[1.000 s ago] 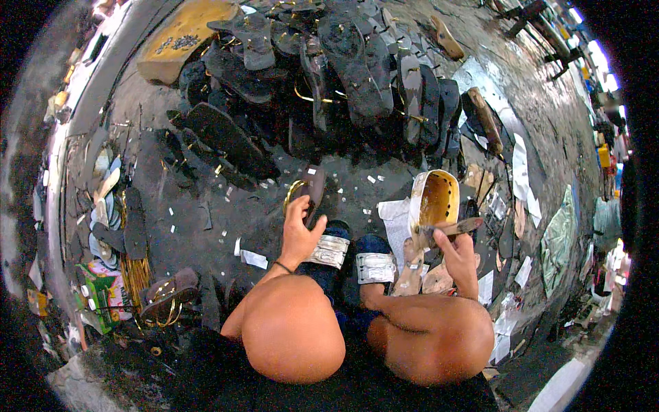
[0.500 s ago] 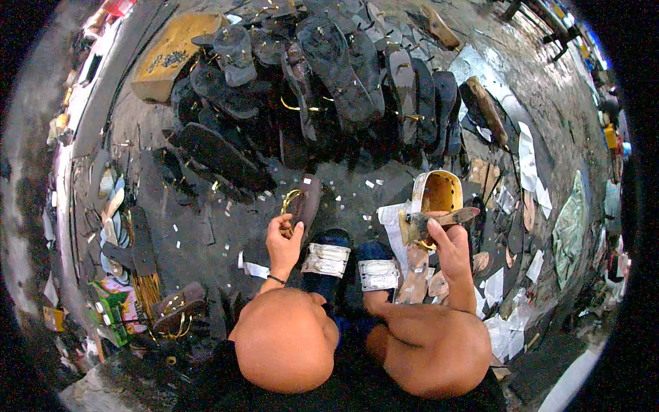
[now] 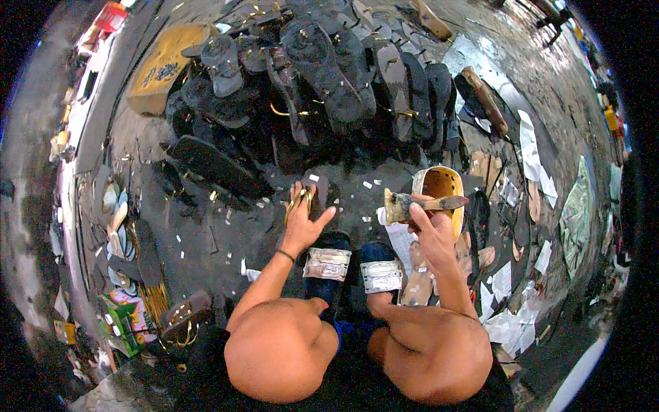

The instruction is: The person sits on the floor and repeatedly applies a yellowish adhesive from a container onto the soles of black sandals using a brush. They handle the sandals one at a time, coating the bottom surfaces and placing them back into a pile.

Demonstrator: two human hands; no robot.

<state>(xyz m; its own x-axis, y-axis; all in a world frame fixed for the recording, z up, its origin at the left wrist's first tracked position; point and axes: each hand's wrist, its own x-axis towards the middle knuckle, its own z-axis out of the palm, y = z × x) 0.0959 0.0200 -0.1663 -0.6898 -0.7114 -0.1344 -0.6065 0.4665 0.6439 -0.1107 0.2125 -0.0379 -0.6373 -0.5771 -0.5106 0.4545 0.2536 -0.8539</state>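
My left hand (image 3: 302, 223) is over a dark sandal (image 3: 324, 193) with thin gold straps, just beyond my left foot. Its fingers are among the straps, while the thumb points away to the right; part of the sole is hidden under the hand. A flat brush (image 3: 443, 202) with a wooden handle and stiff, yellowish bristle end is gripped in my right hand (image 3: 432, 230). Bristles face left, toward the sandal but apart from it. Behind the brush handle stands a cut-open yellowish plastic container (image 3: 447, 180), brown inside.
A large heap of black soles and sandals (image 3: 329, 75) rises ahead. At far left is a yellow foam-like block (image 3: 161, 72) bearing small dark bits. Paper scraps (image 3: 511, 323) and sole pieces litter the right. A green box (image 3: 127, 323) and another strapped sandal (image 3: 185, 319) lie lower left.
My left hand has shifted right and up over the sandal, its thumb now spread out. My right hand has moved the brush up and left, turning the bristle end leftward.
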